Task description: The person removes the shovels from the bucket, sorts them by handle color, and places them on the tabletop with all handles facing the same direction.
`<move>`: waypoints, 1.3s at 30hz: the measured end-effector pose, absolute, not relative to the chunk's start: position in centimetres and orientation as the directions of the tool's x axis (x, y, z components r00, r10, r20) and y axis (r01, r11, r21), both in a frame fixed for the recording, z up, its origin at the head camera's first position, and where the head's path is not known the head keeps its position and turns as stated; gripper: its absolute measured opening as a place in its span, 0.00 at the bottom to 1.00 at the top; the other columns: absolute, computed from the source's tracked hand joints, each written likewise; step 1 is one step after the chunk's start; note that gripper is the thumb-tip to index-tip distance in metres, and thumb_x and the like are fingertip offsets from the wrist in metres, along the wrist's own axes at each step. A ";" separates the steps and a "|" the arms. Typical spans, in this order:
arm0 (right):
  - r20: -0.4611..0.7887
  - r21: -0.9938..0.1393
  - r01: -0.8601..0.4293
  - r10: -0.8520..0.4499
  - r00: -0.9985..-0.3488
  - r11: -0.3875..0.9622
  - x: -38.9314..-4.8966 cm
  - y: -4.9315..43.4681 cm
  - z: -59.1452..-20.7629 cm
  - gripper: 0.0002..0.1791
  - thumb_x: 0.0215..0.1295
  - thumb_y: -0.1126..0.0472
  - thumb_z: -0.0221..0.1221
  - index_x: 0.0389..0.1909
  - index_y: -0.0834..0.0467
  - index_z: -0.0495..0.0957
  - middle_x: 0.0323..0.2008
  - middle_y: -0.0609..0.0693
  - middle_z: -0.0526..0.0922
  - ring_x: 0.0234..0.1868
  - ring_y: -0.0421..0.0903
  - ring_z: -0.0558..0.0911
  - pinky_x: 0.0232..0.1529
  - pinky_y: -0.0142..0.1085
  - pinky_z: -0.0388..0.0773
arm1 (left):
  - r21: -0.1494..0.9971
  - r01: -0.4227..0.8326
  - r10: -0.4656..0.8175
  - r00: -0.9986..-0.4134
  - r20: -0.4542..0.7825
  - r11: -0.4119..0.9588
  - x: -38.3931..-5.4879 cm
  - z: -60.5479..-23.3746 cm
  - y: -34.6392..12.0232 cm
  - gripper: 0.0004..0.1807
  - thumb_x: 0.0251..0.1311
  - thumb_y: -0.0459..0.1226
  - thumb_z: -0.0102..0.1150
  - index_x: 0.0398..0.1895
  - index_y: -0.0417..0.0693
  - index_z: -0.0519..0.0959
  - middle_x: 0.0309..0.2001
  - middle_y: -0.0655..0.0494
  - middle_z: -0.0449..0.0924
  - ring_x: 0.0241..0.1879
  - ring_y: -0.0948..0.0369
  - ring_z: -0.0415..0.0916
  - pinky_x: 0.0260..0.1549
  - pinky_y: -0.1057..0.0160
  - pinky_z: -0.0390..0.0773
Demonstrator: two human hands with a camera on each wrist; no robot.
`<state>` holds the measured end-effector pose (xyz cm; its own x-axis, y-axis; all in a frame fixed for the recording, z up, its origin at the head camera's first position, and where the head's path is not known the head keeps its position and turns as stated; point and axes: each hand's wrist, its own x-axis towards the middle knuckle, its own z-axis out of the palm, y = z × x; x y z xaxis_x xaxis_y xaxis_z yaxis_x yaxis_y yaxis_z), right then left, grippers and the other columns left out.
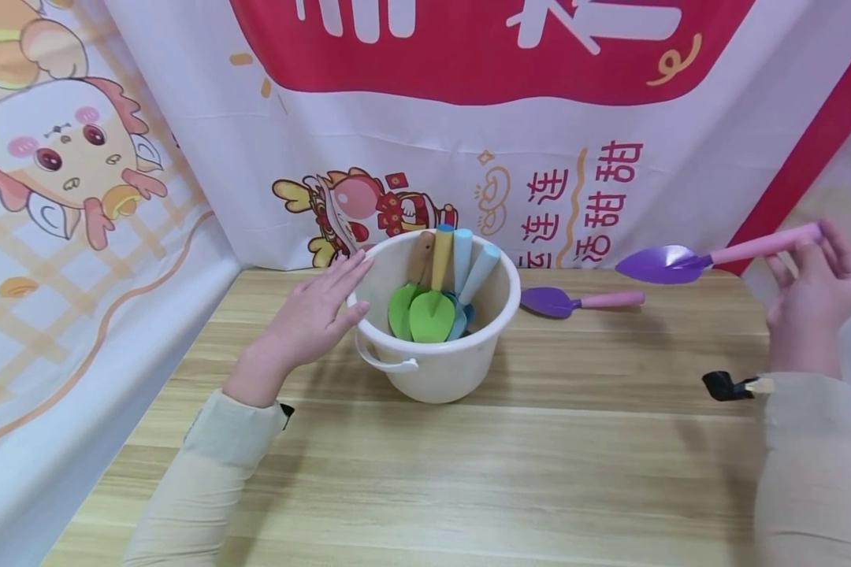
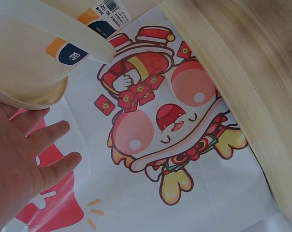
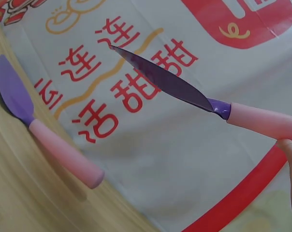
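Observation:
My right hand [image 1: 819, 295] pinches the pink handle of a purple trowel [image 1: 663, 264], raised above the table with its blade pointing left. A second purple trowel [image 1: 549, 302], also pink-handled, lies on the table to the right of the white bucket [image 1: 440, 378]. My left hand [image 1: 319, 303] touches the bucket's left rim with its fingers extended. Inside the bucket stand two green trowels, one with a yellow handle [image 1: 440, 256] and one with a brown handle [image 1: 420, 256], beside light blue handles [image 1: 480, 273] whose blades are partly hidden.
The wooden table [image 1: 454, 480] meets a printed cloth [image 1: 425, 134] at its back edge. Another printed cloth [image 1: 57, 276] hangs along the left side. The bucket's white handle [image 1: 386, 364] hangs down at its front left.

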<state>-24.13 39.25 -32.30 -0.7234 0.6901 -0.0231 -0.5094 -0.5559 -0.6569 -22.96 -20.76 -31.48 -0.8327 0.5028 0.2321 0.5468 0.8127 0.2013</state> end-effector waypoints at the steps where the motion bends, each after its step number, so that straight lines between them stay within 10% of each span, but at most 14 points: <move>1: -0.027 -0.659 -0.507 0.691 -0.722 -0.555 -24.1 39.4 -32.5 0.24 0.65 0.74 0.65 0.61 0.55 0.79 0.59 0.46 0.71 0.54 0.43 0.81 0.45 0.37 0.85 | 0.201 0.547 0.503 -0.833 0.232 0.813 -23.0 -31.5 -20.8 0.36 0.79 0.51 0.43 0.84 0.52 0.49 0.83 0.55 0.41 0.80 0.47 0.41 0.71 0.32 0.51; 31: -0.145 -0.526 -0.547 0.702 -0.698 -0.652 -23.6 44.1 -37.3 0.21 0.64 0.81 0.59 0.54 0.60 0.78 0.51 0.45 0.72 0.39 0.46 0.86 0.34 0.41 0.87 | 0.201 0.543 0.500 -0.835 0.228 0.815 -22.9 -31.5 -20.7 0.37 0.79 0.58 0.36 0.84 0.54 0.49 0.83 0.57 0.40 0.80 0.48 0.41 0.71 0.32 0.52; 39: -0.162 -0.529 -0.515 0.676 -0.719 -0.675 -23.0 44.8 -38.2 0.25 0.62 0.82 0.61 0.55 0.57 0.76 0.52 0.43 0.69 0.44 0.46 0.85 0.44 0.41 0.86 | 0.194 0.538 0.496 -0.838 0.229 0.820 -22.9 -31.5 -20.8 0.37 0.79 0.59 0.34 0.84 0.55 0.48 0.83 0.58 0.40 0.80 0.48 0.41 0.69 0.30 0.54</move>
